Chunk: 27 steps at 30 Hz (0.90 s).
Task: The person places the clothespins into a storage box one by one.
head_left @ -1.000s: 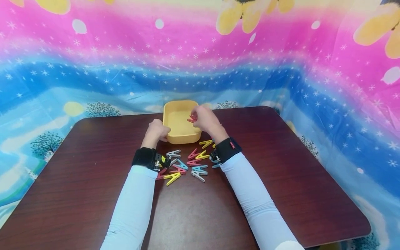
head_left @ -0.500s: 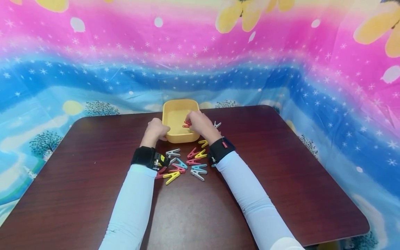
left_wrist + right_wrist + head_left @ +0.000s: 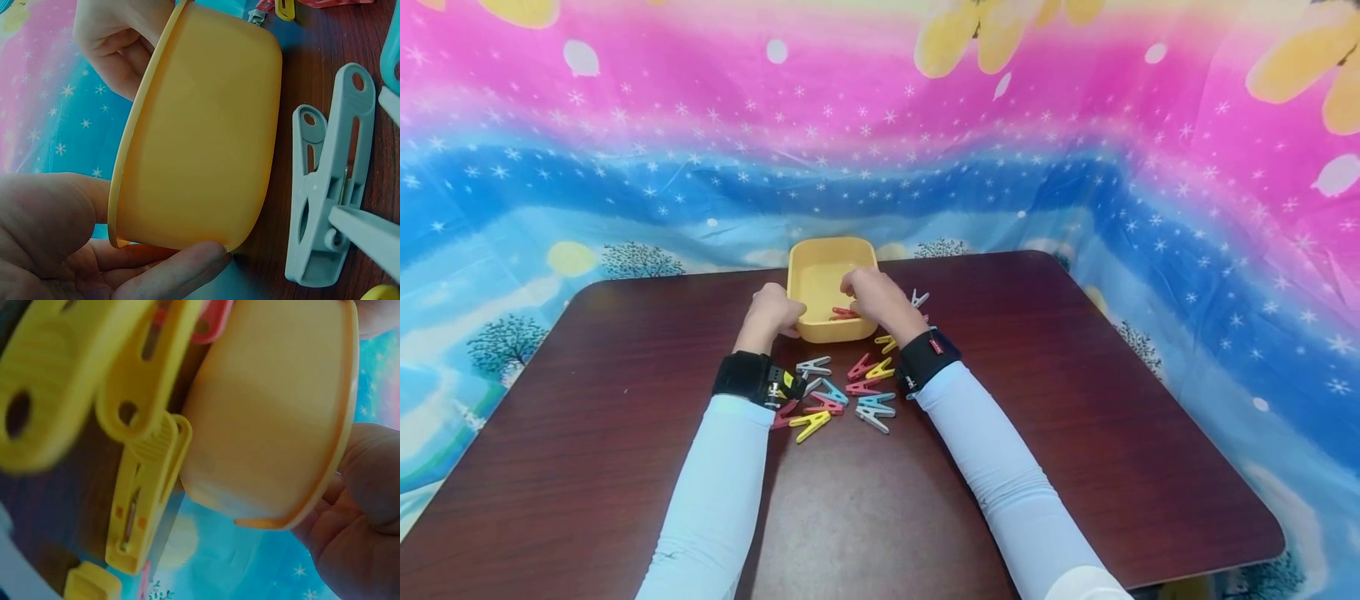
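The table [image 3: 1075, 417] is enclosed on its far and right sides by a printed cloth [image 3: 880, 125], apparently hung as a screen. Across the dark top two pale sleeves [image 3: 715, 492] are stretched from the near side, one on either side of the loose pieces. The yellow box [image 3: 835, 332] is stood at the far edge, beyond those pieces, perhaps so that they are kept within easy reach. Its near-left corner is pinched by the left hand [image 3: 771, 312], thumb over the rim and fingers pressed along the outer wall, seemingly to keep it from sliding. The right hand [image 3: 880, 296] is held over the box's right side, fingers bent; whether anything is pinched cannot be told, as the tips are partly hidden. Below it a red clothespin [image 3: 844, 314] is seen inside the box, by the near wall. Loose clothespins [image 3: 811, 427] in yellow, red, blue and grey are scattered nearer, mostly between the wrists.
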### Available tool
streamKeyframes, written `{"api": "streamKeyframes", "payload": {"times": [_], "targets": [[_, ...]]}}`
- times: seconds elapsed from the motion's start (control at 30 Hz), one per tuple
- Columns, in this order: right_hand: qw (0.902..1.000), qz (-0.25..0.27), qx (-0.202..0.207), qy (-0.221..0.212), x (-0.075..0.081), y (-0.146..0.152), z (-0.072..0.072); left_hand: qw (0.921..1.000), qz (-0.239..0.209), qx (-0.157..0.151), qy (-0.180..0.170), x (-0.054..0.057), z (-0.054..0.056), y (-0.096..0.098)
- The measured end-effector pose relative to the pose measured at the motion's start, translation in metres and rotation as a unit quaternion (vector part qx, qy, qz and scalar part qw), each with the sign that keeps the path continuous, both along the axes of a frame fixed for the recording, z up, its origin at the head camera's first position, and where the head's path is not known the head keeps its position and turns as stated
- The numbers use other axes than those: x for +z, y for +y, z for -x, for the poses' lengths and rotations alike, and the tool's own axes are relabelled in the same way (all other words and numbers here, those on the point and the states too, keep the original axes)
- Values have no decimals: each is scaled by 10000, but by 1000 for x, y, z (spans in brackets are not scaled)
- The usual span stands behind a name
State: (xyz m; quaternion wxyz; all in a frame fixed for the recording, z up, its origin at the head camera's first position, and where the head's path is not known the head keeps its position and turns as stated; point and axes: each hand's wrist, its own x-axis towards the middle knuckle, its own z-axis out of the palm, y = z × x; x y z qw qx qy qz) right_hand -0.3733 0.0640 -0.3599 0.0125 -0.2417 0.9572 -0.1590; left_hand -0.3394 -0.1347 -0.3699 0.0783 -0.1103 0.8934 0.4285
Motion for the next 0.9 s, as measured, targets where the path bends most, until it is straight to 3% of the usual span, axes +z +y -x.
{"api": "streamKeyframes", "payload": {"times": [0.43, 0.9], "targets": [[9986, 513, -67, -73, 17, 24, 7, 10000, -45, -6, -16, -1, 0, 0], [9875, 1323, -753, -407, 37, 74, 15, 9999, -151, -4, -49, -1, 0, 0]]}}
